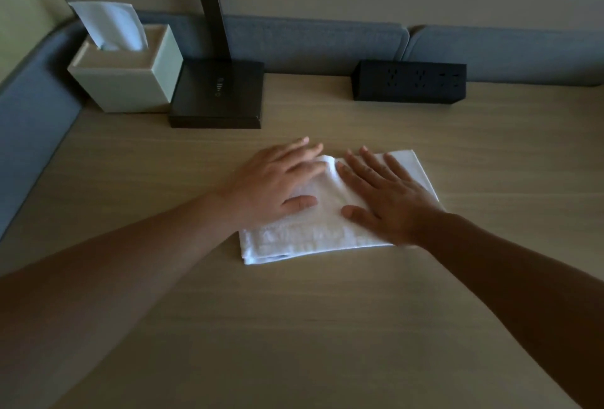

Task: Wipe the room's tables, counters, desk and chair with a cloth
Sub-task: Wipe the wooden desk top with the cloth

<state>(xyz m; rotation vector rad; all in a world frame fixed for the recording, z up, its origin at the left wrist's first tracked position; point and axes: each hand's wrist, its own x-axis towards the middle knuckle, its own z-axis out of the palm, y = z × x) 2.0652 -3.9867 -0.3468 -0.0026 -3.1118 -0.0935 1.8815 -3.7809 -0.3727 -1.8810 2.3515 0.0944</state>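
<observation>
Cloth (313, 229): white, folded into a rough rectangle, lying flat on the table at the centre of the frame, under both my palms.
Left hand (274, 184): flat and open, fingers spread and pointing toward the upper right, pressing down on the left part of the cloth; it grips nothing.
Right hand (389, 199): also flat and open, fingers spread toward the upper left, pressing on the right part of the cloth, close beside my left hand.
Table (327, 327): pale wood grain, filling the lower frame.
Tissue box (127, 78): upper left, a tissue sticking up out of its top.
Lamp base (217, 94): black, just right of the tissue box, its post rising out of frame.
Power strip (410, 81): black, upper right, against the grey padded back panel (310, 42).
</observation>
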